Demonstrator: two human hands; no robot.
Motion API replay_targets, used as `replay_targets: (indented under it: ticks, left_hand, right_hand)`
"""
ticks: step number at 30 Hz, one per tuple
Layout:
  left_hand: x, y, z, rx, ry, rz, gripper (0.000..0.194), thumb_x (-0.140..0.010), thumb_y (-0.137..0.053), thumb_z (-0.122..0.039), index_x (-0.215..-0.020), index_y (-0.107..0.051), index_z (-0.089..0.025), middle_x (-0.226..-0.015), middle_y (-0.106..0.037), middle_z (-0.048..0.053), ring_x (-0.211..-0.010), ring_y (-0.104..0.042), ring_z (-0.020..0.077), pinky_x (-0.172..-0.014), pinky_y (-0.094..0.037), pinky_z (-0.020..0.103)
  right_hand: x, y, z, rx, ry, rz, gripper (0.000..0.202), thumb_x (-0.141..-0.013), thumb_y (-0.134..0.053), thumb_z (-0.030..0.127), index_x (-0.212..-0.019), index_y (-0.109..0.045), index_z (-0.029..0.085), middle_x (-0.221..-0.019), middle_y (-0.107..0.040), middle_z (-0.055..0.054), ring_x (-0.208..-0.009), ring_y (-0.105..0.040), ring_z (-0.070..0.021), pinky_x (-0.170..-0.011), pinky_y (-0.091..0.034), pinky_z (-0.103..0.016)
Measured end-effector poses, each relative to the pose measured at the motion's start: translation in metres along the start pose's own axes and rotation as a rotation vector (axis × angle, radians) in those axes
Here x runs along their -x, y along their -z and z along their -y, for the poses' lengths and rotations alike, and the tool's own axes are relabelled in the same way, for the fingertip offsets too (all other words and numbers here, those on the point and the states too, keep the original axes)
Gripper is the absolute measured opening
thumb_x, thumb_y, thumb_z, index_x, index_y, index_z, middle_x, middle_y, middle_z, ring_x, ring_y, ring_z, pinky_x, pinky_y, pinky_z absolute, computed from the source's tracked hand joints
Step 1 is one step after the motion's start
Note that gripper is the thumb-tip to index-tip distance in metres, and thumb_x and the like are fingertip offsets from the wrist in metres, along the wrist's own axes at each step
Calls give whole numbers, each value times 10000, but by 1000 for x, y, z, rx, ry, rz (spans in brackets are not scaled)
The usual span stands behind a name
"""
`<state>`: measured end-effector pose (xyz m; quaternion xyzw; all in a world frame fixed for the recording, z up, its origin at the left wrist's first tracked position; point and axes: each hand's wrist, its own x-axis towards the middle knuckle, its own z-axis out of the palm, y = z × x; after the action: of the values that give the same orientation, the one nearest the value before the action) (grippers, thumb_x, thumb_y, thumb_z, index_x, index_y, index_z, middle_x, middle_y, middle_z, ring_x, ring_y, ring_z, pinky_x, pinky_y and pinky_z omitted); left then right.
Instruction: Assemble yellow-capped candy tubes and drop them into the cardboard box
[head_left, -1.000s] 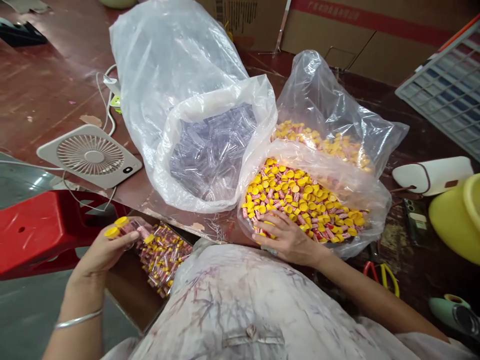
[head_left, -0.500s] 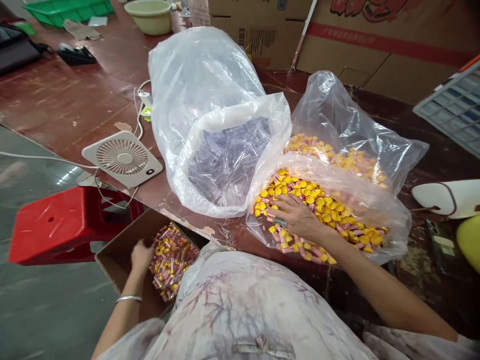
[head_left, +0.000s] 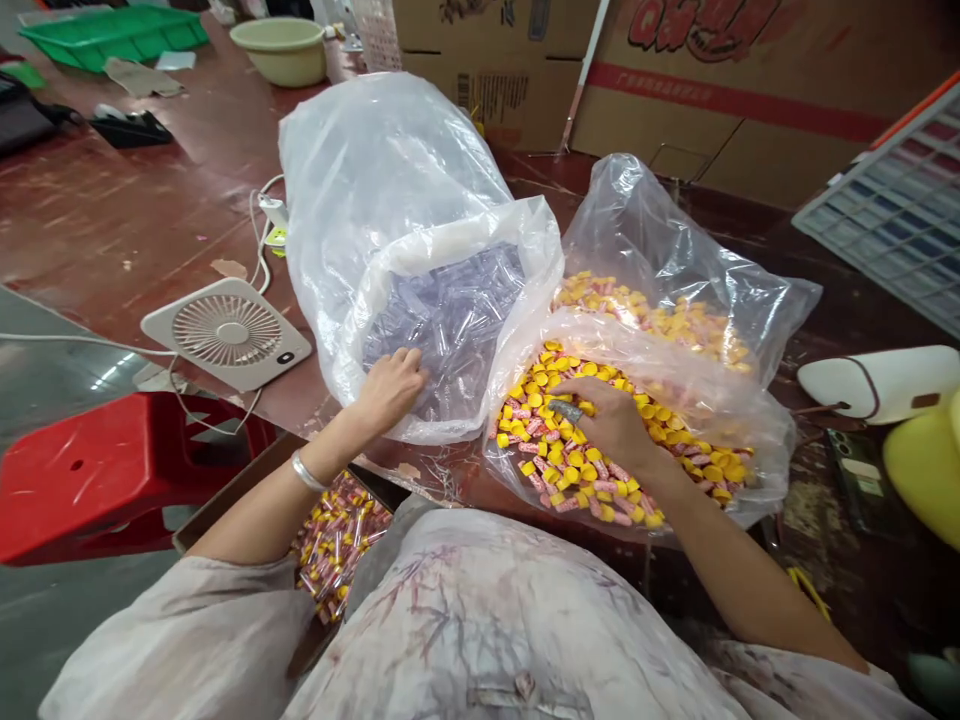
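At the mouth of a large plastic bag, my left hand reaches in with curled fingers. Clear plastic tubes fill the bag; the fingertips are hidden among them, so I cannot see what they hold. My right hand is lowered into a second clear bag of pink pieces with yellow caps. Its fingers are bent inward, one wears a grey wrap, and a yellow cap shows between them. Below the table edge, a cardboard box holds filled tubes, partly covered by my left arm.
A small fan with cables lies left of the bags, above a red stool. Large cartons stand behind. To the right are a white grid basket, a white device and a phone.
My left hand has left the box of filled tubes and moved up and right into the bag of clear tubes. My right hand's fingers, spread before, are now drawn in among the capped pieces.
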<state>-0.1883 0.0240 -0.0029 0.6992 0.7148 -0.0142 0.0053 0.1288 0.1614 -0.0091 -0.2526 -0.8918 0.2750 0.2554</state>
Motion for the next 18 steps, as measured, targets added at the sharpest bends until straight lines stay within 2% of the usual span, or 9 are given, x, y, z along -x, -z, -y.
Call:
replay_targets:
  ticks: [3, 5, 7, 9, 11, 13, 16, 18]
  left_hand:
    - [11, 6, -4, 414, 86, -153, 184, -907, -610, -219, -1081, -642, -165, -939, -643, 80, -852, -623, 220, -756, -497, 348]
    - [20, 11, -18, 826, 161, -206, 232, -868, -684, -305, -1045, -598, -182, -904, -649, 36, -797, -626, 176, -738, -514, 314]
    - [26, 13, -41, 1269, 193, -158, 264, -827, -739, -338, -969, -575, -188, -917, -684, 35, -832, -664, 172, -767, -542, 308]
    - [28, 12, -67, 1623, 197, -46, 317, -791, -793, -337, -993, -607, -180, -969, -732, 59, -905, -705, 191, -829, -559, 322]
    - [28, 12, -88, 1820, 229, 40, 371, -778, -823, -323, -1077, -663, -172, -997, -767, 75, -939, -726, 200, -879, -557, 328]
    - [29, 12, -103, 1924, 276, 66, 380, -788, -828, -326, -1111, -705, -166, -986, -787, 78, -920, -740, 197, -902, -554, 324]
    - [31, 13, -115, 2061, 317, 53, 334, -810, -821, -356, -1064, -727, -159, -948, -797, 72, -860, -758, 194, -917, -560, 331]
    - [33, 11, -119, 2141, 341, 53, 333, -804, -831, -366, -1037, -716, -157, -927, -795, 71, -835, -766, 202, -902, -571, 339]
  right_hand:
    - [2, 3, 12, -361, -208, -105, 196, -861, -750, 300, -1045, -731, 233, -1065, -769, -44, -995, -733, -216, -905, -595, -374]
    - [-3, -2, 25, -599, -278, -192, 274, -828, -794, 348, -1061, -715, 230, -1067, -768, -39, -994, -745, -208, -896, -611, -352]
    - [-11, -10, 42, -750, -299, -278, 301, -809, -819, 348, -1062, -701, 238, -1054, -767, -27, -977, -755, -197, -889, -619, -332]
    - [-17, -21, 57, -812, -283, -327, 282, -819, -816, 325, -1061, -695, 246, -1057, -761, -22, -978, -756, -191, -896, -620, -324]
    - [-20, -30, 68, -816, -240, -331, 248, -858, -778, 306, -1083, -691, 248, -1075, -752, -28, -1004, -749, -193, -916, -615, -331]
    - [-18, -36, 72, -762, -192, -301, 222, -904, -723, 297, -1117, -686, 249, -1100, -742, -37, -1028, -738, -196, -930, -610, -342]
    - [-11, -37, 72, -554, -63, -191, 220, -964, -628, 287, -1175, -679, 252, -1178, -726, -60, -1126, -699, -212, -1006, -576, -377]
    - [-6, -35, 71, -362, 66, -90, 343, -966, -600, 280, -1308, -618, 246, -1306, -677, -96, -1254, -631, -245, -1092, -523, -431]
